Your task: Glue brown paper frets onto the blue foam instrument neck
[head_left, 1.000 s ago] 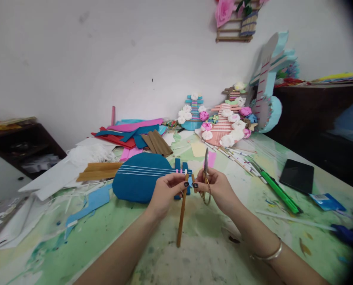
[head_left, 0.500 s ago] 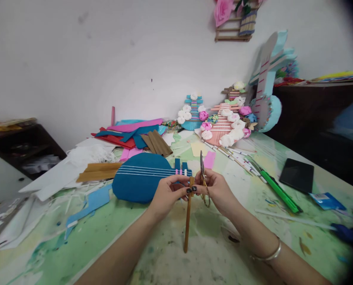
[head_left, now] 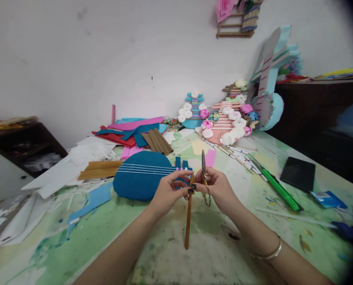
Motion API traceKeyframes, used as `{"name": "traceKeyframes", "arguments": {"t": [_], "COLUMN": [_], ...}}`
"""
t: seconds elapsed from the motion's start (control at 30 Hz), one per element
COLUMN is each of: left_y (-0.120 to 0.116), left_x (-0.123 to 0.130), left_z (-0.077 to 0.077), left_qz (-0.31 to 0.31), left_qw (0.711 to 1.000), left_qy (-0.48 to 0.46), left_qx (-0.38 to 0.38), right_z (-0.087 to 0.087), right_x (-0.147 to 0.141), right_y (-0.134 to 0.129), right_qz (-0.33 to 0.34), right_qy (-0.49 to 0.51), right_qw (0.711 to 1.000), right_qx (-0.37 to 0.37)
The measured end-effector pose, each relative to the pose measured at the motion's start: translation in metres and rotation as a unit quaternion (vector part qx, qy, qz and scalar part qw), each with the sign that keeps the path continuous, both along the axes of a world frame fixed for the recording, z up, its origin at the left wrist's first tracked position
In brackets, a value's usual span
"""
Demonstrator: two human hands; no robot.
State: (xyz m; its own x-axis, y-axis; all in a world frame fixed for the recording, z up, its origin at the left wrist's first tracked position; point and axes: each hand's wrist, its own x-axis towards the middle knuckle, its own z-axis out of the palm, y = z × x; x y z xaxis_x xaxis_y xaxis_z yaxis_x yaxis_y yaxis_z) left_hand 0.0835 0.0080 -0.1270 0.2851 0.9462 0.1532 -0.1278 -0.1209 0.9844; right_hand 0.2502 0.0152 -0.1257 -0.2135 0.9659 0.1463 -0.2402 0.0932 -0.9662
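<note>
Brown strip [head_left: 188, 225] pinched in front of blue lute-shaped piece [head_left: 143, 180]

Head view: left hand [head_left: 168, 194] closed, thumb and fingers gripping upper end of brown strip, at the near side of the blue lute-shaped piece's neck end; strip's lower end points toward the person. Right hand [head_left: 219, 190] closed around gold-handled scissors [head_left: 205, 182], blades up, just right of the lute's neck; its thumb is also at strip's top. Whether that thumb presses the strip, cannot tell.

Around the lute: brown folded paper [head_left: 97, 170] just left; light blue scrap [head_left: 97, 201] left and nearer; brown ribbed paper [head_left: 158, 141] just behind; coloured paper pile [head_left: 129, 132] behind, to the left. Pink paper [head_left: 210, 158] beyond its neck, to the right. Green cutter [head_left: 280, 190] and black flat device [head_left: 298, 174] well off right. Pink flower-decorated lute [head_left: 218, 134] behind, to the right.
</note>
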Motion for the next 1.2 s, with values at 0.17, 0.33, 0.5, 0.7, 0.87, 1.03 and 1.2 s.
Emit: {"name": "traceKeyframes", "arguments": {"t": [0.17,0.33,0.5,0.7,0.87,1.03,1.2], "left_y": [-0.001,-0.005,-0.009,-0.01,-0.011,-0.012,-0.011], "left_x": [0.0,-0.001,-0.001,0.001,0.0,0.0,-0.001], "left_z": [0.004,0.008,0.01,0.01,0.009,0.01,0.011], "left_qz": [-0.021,-0.051,-0.095,-0.106,-0.121,-0.124,-0.127], "left_qw": [0.999,0.999,0.995,0.994,0.992,0.991,0.99], "left_qy": [0.021,0.002,-0.009,-0.024,-0.024,-0.026,-0.025], "left_qx": [0.019,0.02,-0.007,-0.009,-0.035,-0.05,-0.057], "right_z": [0.001,0.002,0.004,0.004,0.002,0.002,0.002], "right_x": [-0.001,-0.002,-0.002,-0.001,-0.001,0.0,-0.001], "right_y": [-0.002,-0.005,-0.008,-0.009,-0.008,-0.008,-0.009], "right_qz": [-0.001,-0.012,-0.006,-0.003,-0.005,-0.026,-0.032], "right_qy": [0.019,0.025,0.033,0.046,0.054,0.047,0.031], "right_qw": [1.0,1.0,0.999,0.999,0.998,0.999,0.999], "right_qx": [-0.007,-0.002,-0.009,-0.015,-0.019,-0.008,0.004]}}
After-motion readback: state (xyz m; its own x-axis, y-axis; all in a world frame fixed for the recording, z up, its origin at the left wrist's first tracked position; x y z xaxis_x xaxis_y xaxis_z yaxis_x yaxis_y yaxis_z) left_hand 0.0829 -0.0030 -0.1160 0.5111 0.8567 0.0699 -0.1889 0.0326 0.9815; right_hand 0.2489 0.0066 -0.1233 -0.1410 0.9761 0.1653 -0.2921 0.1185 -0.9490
